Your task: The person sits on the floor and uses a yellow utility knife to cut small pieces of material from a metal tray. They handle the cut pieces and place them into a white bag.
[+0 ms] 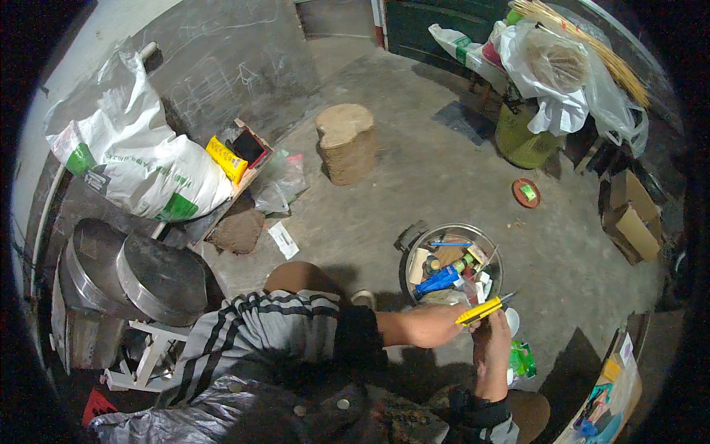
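Note:
A yellow utility knife [481, 311] lies aslant between my hands, its blade out and pointing up to the right. My left hand [436, 327] is closed at the rear end of its handle, with most of the fingers hidden. From below, my right hand [492, 342] grips the handle with bent fingers. Just beyond the hands stands a round metal basin [498, 255]. In it lie a blue tube-like thing [438, 282], a blue pen-like stick [451, 243], a green-and-dark item [460, 264] and several small pieces.
A white bowl [512, 321] and a green packet [523, 358] sit beside my right hand. Ahead are a wooden stump [346, 142] and a red-brown dish [526, 193]. White sacks [140, 148] and round metal pans [159, 277] stand left; a cardboard box [631, 214] is right.

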`<state>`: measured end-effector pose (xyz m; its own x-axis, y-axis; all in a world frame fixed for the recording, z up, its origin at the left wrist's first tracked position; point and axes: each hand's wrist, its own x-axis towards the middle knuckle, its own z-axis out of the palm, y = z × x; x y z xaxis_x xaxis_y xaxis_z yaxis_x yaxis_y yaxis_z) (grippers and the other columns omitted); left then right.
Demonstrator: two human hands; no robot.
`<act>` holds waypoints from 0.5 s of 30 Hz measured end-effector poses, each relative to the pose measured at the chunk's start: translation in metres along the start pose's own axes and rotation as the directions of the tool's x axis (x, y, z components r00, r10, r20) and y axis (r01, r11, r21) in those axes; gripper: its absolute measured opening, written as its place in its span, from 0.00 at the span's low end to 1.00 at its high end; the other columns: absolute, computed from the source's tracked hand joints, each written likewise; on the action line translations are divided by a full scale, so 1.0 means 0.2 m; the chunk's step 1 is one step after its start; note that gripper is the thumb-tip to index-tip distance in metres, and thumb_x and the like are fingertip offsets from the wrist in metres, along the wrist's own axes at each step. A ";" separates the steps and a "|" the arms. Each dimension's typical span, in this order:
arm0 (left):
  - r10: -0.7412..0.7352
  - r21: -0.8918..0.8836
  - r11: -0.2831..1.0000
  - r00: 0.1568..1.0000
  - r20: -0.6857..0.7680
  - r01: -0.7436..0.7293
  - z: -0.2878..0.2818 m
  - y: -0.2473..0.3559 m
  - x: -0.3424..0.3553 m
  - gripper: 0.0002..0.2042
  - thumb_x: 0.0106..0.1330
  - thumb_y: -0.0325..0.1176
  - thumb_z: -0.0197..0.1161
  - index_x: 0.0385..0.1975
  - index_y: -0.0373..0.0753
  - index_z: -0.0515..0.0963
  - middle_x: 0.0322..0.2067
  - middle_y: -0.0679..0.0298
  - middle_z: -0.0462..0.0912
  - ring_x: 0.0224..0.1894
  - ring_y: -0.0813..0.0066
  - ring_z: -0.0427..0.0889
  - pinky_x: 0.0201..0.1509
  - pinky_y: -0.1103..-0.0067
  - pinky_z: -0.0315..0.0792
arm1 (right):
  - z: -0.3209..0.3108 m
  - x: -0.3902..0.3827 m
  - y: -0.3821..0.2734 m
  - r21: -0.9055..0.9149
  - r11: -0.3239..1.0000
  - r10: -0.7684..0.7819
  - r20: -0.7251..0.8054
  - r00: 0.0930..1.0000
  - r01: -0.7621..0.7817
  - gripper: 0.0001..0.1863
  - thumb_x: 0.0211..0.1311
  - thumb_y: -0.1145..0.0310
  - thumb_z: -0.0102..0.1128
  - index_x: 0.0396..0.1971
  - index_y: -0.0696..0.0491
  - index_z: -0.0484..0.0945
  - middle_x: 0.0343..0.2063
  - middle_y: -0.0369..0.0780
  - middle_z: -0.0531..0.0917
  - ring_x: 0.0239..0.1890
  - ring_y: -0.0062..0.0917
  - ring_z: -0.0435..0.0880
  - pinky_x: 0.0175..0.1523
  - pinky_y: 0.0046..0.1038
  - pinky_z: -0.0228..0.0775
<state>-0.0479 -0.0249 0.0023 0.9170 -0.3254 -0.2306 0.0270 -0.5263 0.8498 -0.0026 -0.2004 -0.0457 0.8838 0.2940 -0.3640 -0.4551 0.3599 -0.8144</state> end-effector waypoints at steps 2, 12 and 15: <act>-0.016 0.029 0.999 1.000 -0.019 0.017 -0.01 0.00 0.00 0.14 0.66 0.37 0.48 0.42 0.32 0.63 0.32 0.42 0.76 0.38 0.42 0.76 0.40 0.57 0.69 | 0.00 0.00 0.00 -0.038 0.999 0.022 -0.003 1.000 -0.022 0.12 0.66 0.62 0.49 0.42 0.55 0.71 0.28 0.34 0.76 0.28 0.18 0.74 0.33 0.21 0.67; -0.040 0.043 0.998 0.998 -0.044 0.042 0.01 -0.04 0.01 0.15 0.66 0.39 0.51 0.42 0.34 0.63 0.29 0.46 0.76 0.36 0.44 0.77 0.37 0.58 0.69 | 0.01 -0.05 0.03 -0.359 0.932 0.009 0.152 0.988 0.046 0.18 0.64 0.59 0.54 0.46 0.58 0.73 0.38 0.36 0.76 0.40 0.20 0.73 0.48 0.23 0.65; -0.017 0.051 0.999 1.000 -0.013 0.018 0.01 -0.04 0.01 0.14 0.66 0.40 0.51 0.41 0.34 0.63 0.28 0.47 0.77 0.34 0.44 0.77 0.36 0.59 0.69 | 0.04 -0.06 0.02 -0.430 0.899 -0.007 0.160 0.987 0.076 0.18 0.63 0.60 0.56 0.47 0.58 0.72 0.40 0.37 0.76 0.43 0.21 0.72 0.51 0.23 0.64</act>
<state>-0.0472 -0.0227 -0.0064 0.9215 -0.3061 -0.2391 0.0229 -0.5716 0.8202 -0.0165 -0.1958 -0.0418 0.8582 0.4293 -0.2813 -0.2955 -0.0350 -0.9547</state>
